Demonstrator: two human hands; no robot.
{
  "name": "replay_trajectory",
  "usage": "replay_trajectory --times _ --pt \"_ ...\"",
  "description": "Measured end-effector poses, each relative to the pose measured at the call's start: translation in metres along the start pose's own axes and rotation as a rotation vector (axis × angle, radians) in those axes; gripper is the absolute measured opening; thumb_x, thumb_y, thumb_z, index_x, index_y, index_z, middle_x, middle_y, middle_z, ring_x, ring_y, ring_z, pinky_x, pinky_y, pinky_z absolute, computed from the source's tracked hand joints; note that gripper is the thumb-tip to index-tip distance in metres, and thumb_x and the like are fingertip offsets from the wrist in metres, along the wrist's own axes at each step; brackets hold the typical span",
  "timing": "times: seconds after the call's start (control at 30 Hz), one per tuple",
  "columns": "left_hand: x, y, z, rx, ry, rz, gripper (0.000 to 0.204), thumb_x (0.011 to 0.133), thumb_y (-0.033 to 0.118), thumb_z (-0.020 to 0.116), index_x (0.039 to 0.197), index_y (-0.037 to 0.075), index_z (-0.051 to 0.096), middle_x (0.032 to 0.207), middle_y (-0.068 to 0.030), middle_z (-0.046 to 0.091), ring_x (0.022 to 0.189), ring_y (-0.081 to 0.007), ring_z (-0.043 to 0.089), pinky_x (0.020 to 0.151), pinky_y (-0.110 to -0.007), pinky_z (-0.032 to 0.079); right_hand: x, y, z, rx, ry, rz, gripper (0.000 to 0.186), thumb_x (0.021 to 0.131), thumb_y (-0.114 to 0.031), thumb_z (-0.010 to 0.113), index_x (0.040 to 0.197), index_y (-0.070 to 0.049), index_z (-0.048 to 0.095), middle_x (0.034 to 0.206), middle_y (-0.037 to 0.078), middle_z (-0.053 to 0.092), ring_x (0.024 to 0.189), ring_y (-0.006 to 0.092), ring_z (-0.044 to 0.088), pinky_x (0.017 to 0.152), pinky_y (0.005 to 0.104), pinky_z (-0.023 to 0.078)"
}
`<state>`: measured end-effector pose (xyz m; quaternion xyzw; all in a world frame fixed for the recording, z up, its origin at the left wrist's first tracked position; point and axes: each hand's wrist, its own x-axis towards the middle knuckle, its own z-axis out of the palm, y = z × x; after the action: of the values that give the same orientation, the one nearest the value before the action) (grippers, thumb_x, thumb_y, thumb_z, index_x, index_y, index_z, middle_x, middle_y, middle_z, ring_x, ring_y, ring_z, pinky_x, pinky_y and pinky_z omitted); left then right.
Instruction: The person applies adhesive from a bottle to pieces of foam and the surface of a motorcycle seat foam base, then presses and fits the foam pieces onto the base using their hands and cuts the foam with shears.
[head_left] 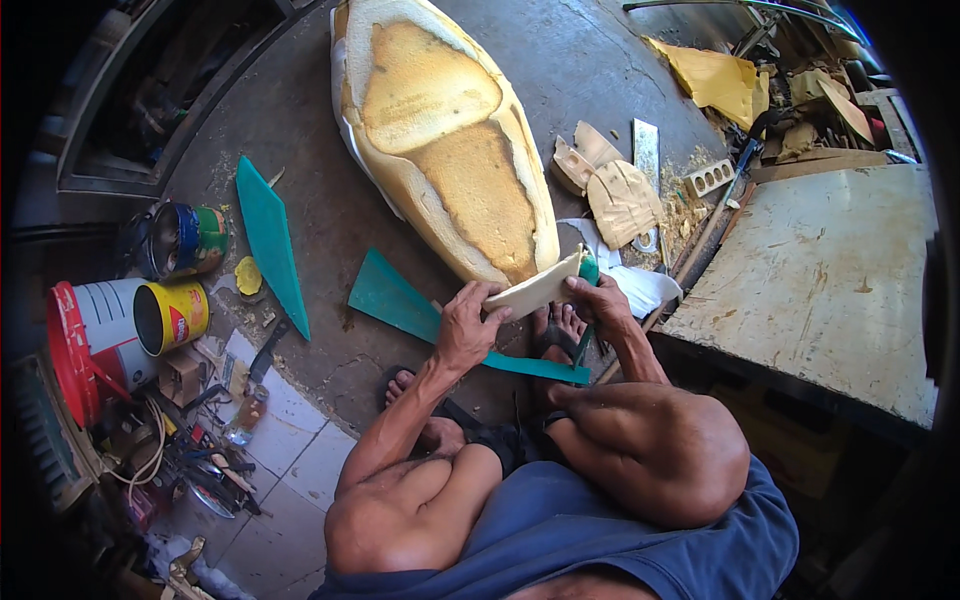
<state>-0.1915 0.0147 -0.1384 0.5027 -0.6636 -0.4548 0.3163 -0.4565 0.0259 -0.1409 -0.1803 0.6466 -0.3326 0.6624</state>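
Note:
A strip of cream foam (537,290) is stretched between my two hands, its right end close to a scrap of green foam. My left hand (468,322) grips its left end, thumb and fingers closed on it. The right end is pinched in my right hand (602,302), whose fingertips are partly hidden. Just beyond lies a long foam seat pad (470,190), cream round its rim and browner in the middle. Under my left wrist a green foam sheet (395,298) lies on the floor, with a narrow arm of it running to the right past my feet.
Another green foam piece (268,245) lies at left, near paint cans (172,315), a white-and-red bucket (110,330) and scattered tools (215,465). Foam offcuts (620,195) and white cloth (635,285) lie to the right, beside a low worn board-topped table (810,280).

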Motion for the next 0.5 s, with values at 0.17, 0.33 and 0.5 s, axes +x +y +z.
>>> replay_trajectory --times 0.17,0.33,0.5 --pt "-0.007 0.023 -0.011 0.123 0.242 0.027 0.050 0.085 0.020 0.080 0.125 0.000 0.056 0.127 -0.0169 0.057 0.114 -0.0314 0.059 0.090 -0.039 0.050 -0.019 -0.017 -0.005 0.170 -0.102 -0.275 0.024 0.083 -0.015 0.080 0.098 0.001 0.071 0.068 -0.001 0.061 0.050 0.0055 0.046 0.045 0.0230 0.032" --pt "-0.010 0.045 -0.007 -0.435 -0.105 0.171 0.087 0.084 0.040 0.082 0.146 -0.002 0.038 0.140 -0.0183 0.050 0.125 -0.0263 0.054 0.099 -0.038 0.048 -0.054 -0.065 0.045 -0.661 -0.534 -0.702 0.034 0.077 -0.010 0.085 0.108 -0.001 0.073 0.099 0.005 0.065 0.090 0.0155 0.062 0.081 0.0286 0.048" --pt "-0.005 0.028 -0.001 -0.751 -0.013 -0.273 0.040 0.102 0.022 0.062 0.130 -0.006 0.059 0.112 -0.0124 0.070 0.097 -0.0187 0.068 0.085 -0.032 0.057 -0.029 -0.041 0.012 -0.411 -0.239 -0.552 0.049 0.078 -0.015 0.086 0.122 -0.002 0.067 0.101 0.006 0.067 0.098 0.0159 0.062 0.082 0.0291 0.049"
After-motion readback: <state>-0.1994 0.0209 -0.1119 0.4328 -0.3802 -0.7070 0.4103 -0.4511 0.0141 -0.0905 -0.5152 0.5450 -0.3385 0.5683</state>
